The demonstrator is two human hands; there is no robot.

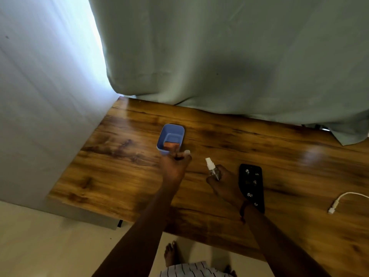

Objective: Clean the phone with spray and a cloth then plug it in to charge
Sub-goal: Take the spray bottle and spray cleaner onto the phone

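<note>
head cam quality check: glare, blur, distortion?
Head view: strong backlight at the green curtain edge, glare patches on the glossy wooden table, wide-angle bending at edges, slight softness on the left hand and clear spray bottle.

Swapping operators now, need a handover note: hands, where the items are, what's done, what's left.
Left hand: closed on the small clear cap, beside the blue tub.
Right hand: holding the spray bottle, nozzle bare.
Phone: flat on the wooden table, just right of the right hand.
Orange cloth: in the tub.
Charging cable: on the table at far right, unplugged.
Done: bottle picked up, uncapped.
Left: spray, wipe, plug in.
</note>
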